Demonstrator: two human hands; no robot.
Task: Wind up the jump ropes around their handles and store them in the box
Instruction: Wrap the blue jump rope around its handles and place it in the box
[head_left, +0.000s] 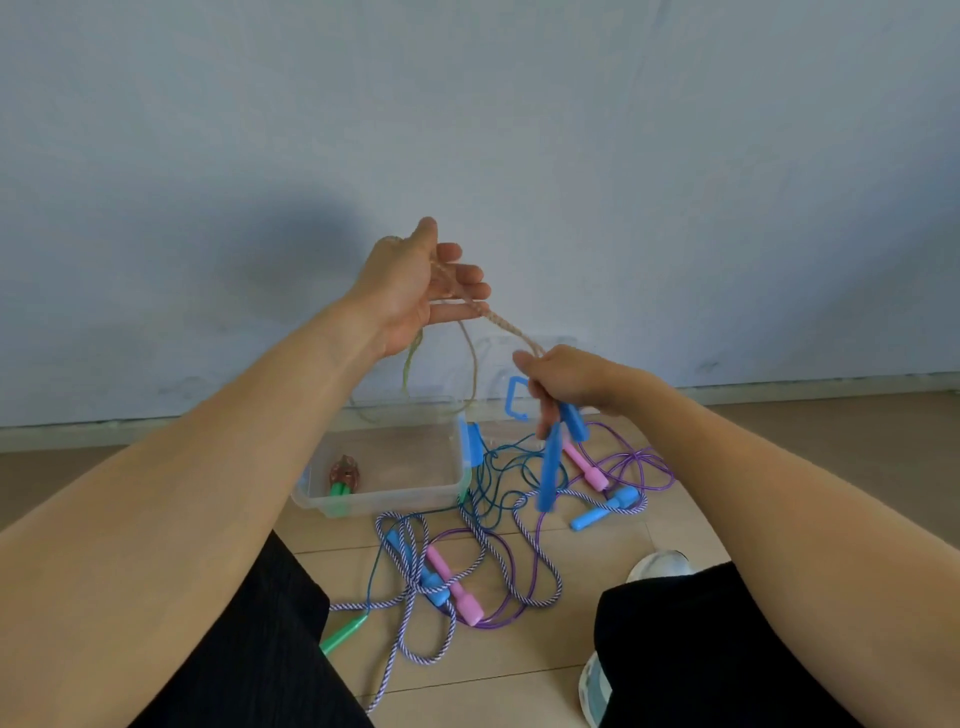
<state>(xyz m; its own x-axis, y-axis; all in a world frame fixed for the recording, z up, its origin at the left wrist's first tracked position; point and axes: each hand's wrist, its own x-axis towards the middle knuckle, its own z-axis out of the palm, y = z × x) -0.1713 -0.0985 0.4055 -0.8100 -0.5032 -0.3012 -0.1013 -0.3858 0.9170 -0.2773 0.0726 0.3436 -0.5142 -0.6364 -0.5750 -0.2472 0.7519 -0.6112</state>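
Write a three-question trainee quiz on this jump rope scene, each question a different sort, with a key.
1. True or false: the right hand grips two blue handles.
2. What already lies in the clear box?
A. a wound rope with green handles
B. a pink-handled rope
C. nothing
3. Fill in: the braided rope runs from the right hand up to the ____ hand.

Key:
1. True.
2. A: the wound bundle lies in the box's left end.
3. Left: it crosses the left hand at its fingers, and loops hang below.

Multicoloured rope (511, 326) taut above floor; clear box (387, 467) holds one wound rope (344, 480).
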